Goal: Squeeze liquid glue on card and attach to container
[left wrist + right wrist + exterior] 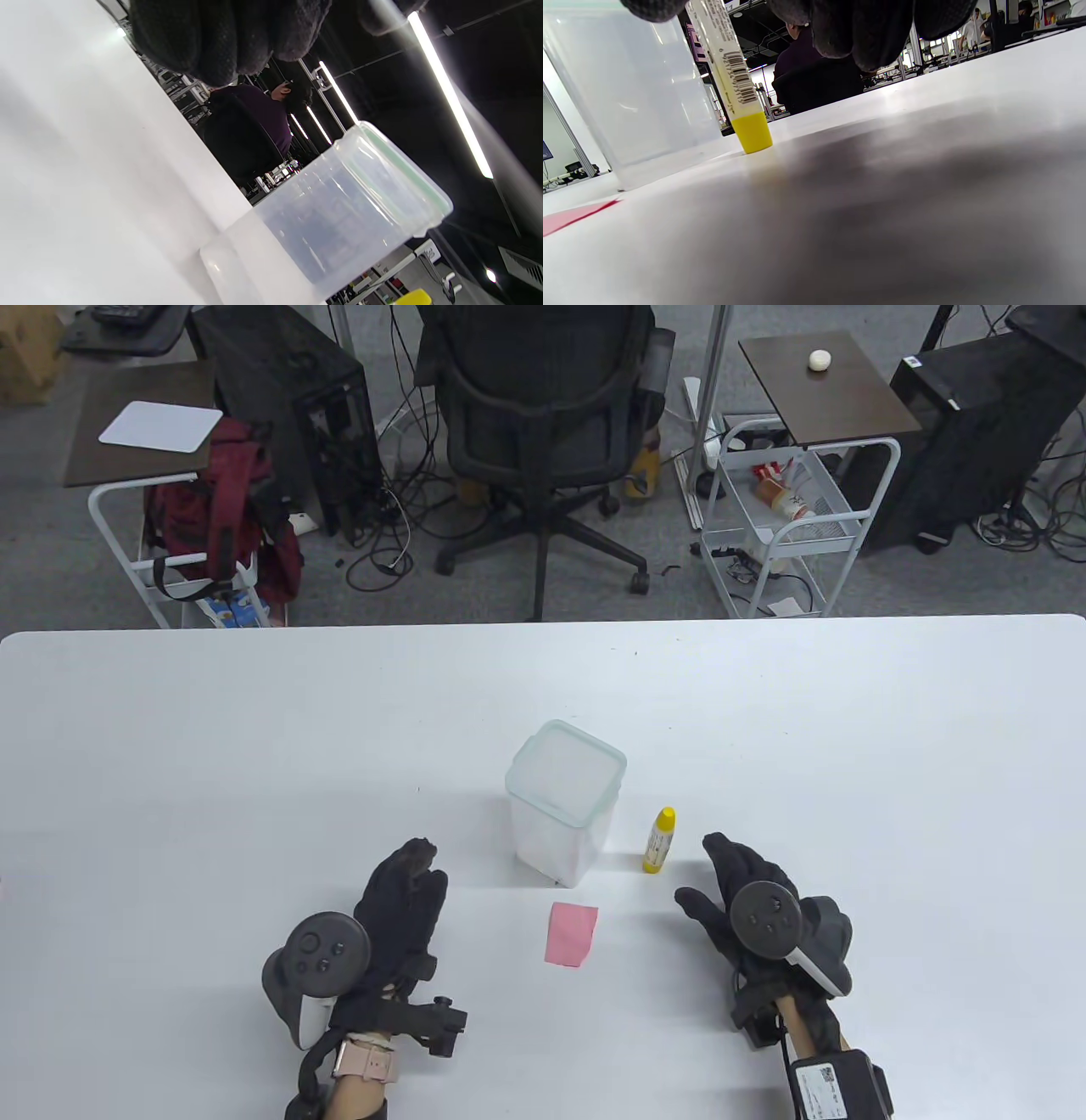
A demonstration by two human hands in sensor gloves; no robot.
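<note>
A clear plastic container (564, 802) with a green-rimmed lid stands upright at the table's middle; it also shows in the left wrist view (335, 216) and the right wrist view (628, 89). A yellow glue bottle (659, 840) stands just right of it, also in the right wrist view (736, 80). A pink card (571, 933) lies flat in front of the container. My left hand (399, 908) rests on the table left of the card, holding nothing. My right hand (730, 891) lies open right of the bottle, apart from it.
The white table (170, 780) stretches wide on both sides. Beyond its far edge stand an office chair (543, 415), two wire carts (789, 500) and computer towers.
</note>
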